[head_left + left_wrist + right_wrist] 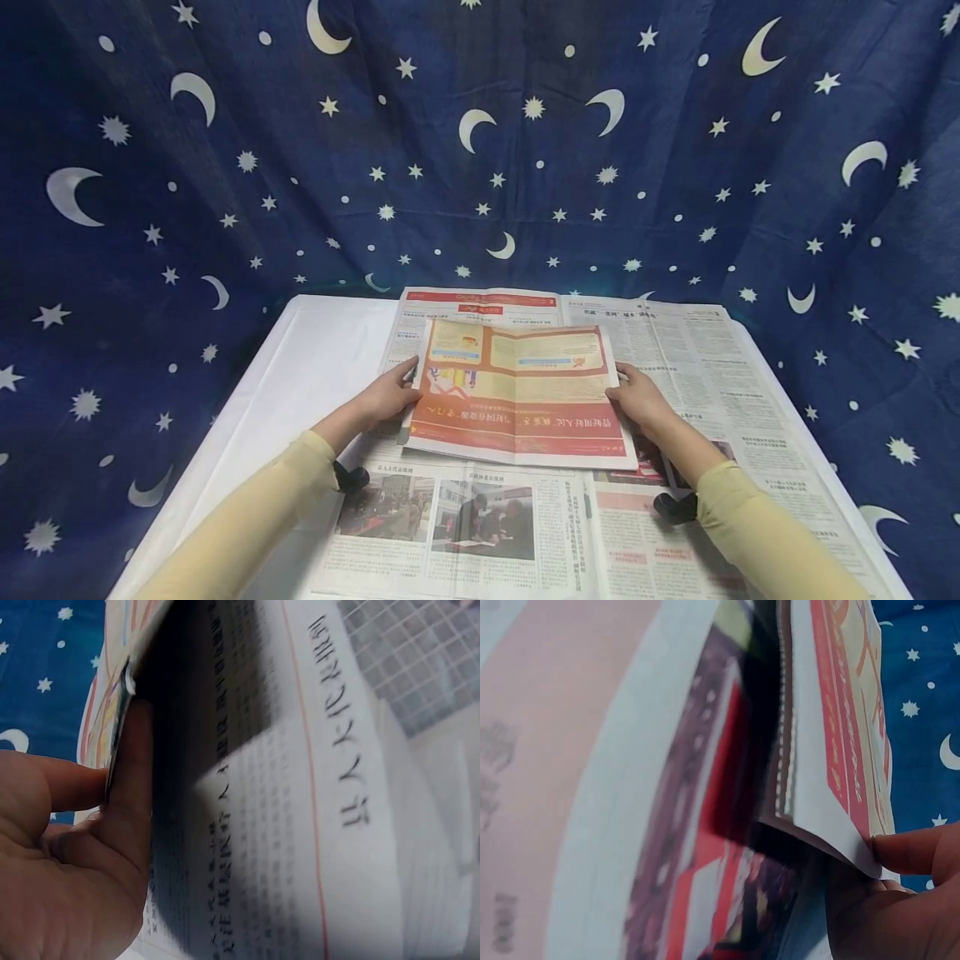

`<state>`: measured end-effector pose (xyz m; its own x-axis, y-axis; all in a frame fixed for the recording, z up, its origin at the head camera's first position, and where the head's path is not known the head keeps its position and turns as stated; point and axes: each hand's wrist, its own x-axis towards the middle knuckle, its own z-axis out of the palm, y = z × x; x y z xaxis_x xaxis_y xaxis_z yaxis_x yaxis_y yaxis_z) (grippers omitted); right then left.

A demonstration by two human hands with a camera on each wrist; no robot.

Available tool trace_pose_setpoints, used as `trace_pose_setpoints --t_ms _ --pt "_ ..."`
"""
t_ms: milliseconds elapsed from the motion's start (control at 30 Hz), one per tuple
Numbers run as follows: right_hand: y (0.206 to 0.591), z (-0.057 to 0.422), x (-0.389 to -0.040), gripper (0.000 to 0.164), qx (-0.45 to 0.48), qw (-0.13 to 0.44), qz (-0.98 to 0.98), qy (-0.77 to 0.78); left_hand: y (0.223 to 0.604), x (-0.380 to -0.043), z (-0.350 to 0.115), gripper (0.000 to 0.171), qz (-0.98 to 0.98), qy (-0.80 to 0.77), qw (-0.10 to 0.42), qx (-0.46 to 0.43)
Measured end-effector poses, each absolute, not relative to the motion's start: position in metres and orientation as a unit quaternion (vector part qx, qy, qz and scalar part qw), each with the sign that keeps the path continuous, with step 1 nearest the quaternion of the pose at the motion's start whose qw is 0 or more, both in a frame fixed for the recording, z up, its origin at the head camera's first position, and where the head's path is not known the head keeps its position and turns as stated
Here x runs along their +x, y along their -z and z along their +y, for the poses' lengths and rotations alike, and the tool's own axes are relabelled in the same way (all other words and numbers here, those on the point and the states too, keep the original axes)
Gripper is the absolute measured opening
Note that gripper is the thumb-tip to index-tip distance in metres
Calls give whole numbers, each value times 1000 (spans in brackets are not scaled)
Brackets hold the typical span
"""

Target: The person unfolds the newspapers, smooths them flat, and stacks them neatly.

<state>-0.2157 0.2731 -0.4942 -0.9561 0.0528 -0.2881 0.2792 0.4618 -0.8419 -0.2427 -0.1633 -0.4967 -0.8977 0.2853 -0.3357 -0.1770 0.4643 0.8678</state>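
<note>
A folded newspaper (517,392) with a red and orange printed page lies across the middle of the head view, raised over larger newspaper sheets. My left hand (392,395) pinches its left edge, and in the left wrist view the thumb (75,784) presses on the printed side with fingers behind. At the opposite edge my right hand (637,398) pinches the paper between thumb and fingers. In the right wrist view the folded newspaper (847,735) shows several layers at its edge, and its corner bends at the thumb (911,851).
Spread newspaper sheets (480,575) with photos and columns of text cover much of the white table (300,367). Bare white tabletop shows at the left. A dark blue curtain (420,242) with moons and stars hangs behind and at both sides.
</note>
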Motion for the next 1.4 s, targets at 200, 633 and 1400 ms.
trace_pose_setpoints --t_ms 200,633,1400 --pt "496 278 -213 69 100 115 854 497 499 -238 -158 77 834 -502 225 41" --pt "507 282 -214 72 101 115 848 507 501 -237 -155 77 866 -454 204 40" --pt "511 282 -215 71 92 109 858 493 505 -238 -155 75 857 -473 200 31"
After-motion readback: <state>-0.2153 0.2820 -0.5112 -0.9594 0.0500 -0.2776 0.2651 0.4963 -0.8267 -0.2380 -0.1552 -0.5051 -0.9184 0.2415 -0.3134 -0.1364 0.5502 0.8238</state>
